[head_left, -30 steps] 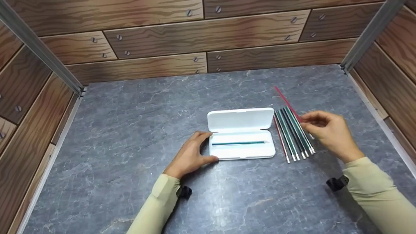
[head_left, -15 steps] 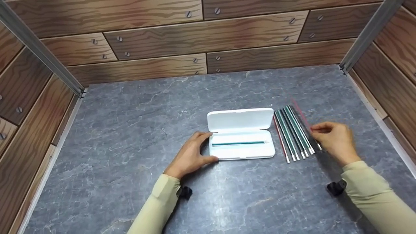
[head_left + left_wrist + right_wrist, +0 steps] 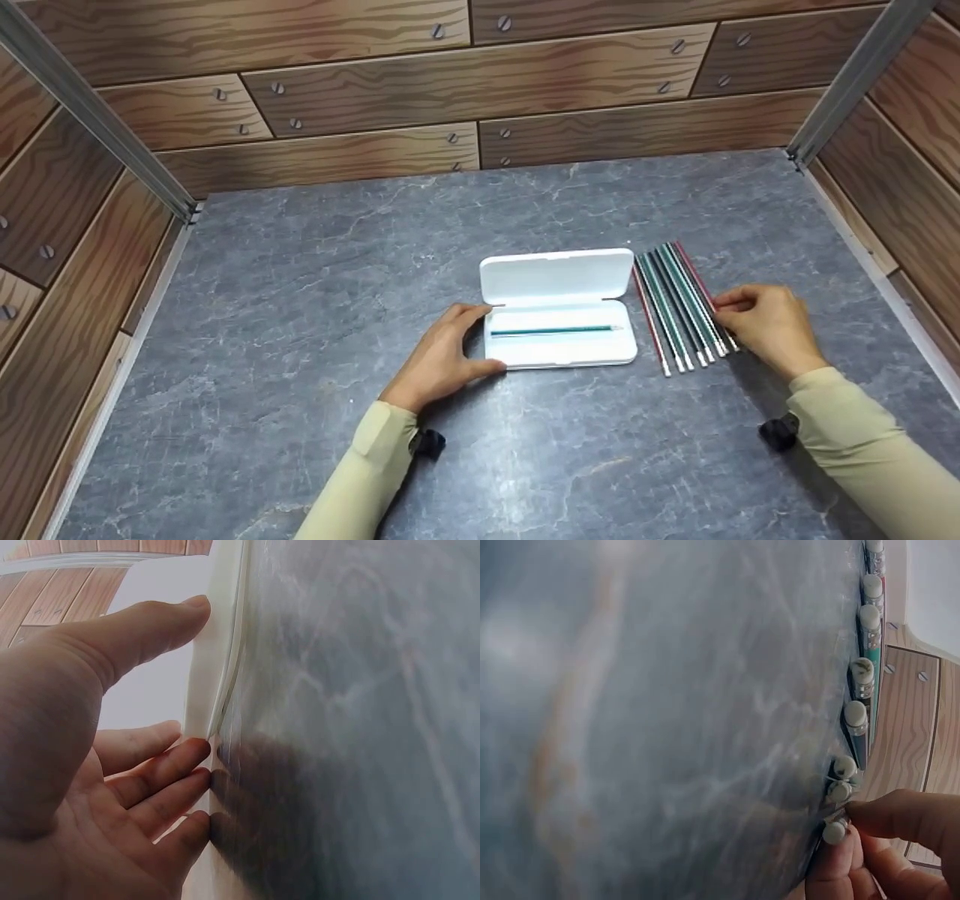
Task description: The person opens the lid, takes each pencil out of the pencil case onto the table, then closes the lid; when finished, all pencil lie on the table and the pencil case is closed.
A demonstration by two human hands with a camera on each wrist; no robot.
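Note:
A white pencil case (image 3: 559, 354) lies with its lid raised, and one teal pencil (image 3: 551, 330) rests inside. My left hand (image 3: 442, 356) holds the left end of the case, thumb at the front edge and fingers at the back corner; the left wrist view shows the thumb (image 3: 161, 626) against its side. To the right, several dark, green and red pencils (image 3: 670, 307) lie side by side, erasers toward me. My right hand (image 3: 772, 322) pinches a red pencil (image 3: 696, 274) at the row's right end. In the right wrist view, its white eraser (image 3: 835, 832) shows between thumb and fingers.
The grey marbled tabletop (image 3: 322, 262) lies under everything. Wood-patterned panels (image 3: 480, 82) stand at the back and both sides, with metal posts (image 3: 855, 82) at the corners.
The red pencil, held up at a slant a second ago, has swung right and come down alongside the row's right end, still in my right hand. My left hand stays on the case.

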